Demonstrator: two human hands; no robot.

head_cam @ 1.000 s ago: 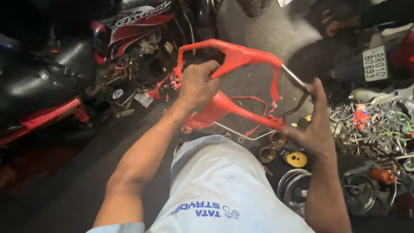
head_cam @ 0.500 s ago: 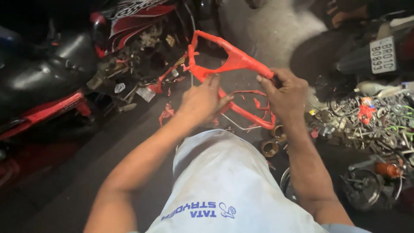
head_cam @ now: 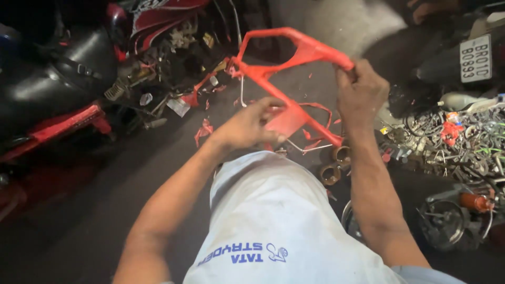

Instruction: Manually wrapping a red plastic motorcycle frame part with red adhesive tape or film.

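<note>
Head view: my left hand (head_cam: 252,126) grips the lower flat part of the red plastic motorcycle fairing frame (head_cam: 286,68); my right hand (head_cam: 362,93) is closed on its upper bar. Since half a second ago, the left has slid lower. The frame is angular, open, scuffed, held above dark floor (head_cam: 79,231).

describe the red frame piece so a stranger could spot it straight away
Start at the pale shirt at the bottom, then follow both forearms up. The left hand and right hand grip the red plastic frame, an angular open loop, larger than the red scraps on the floor.
</note>
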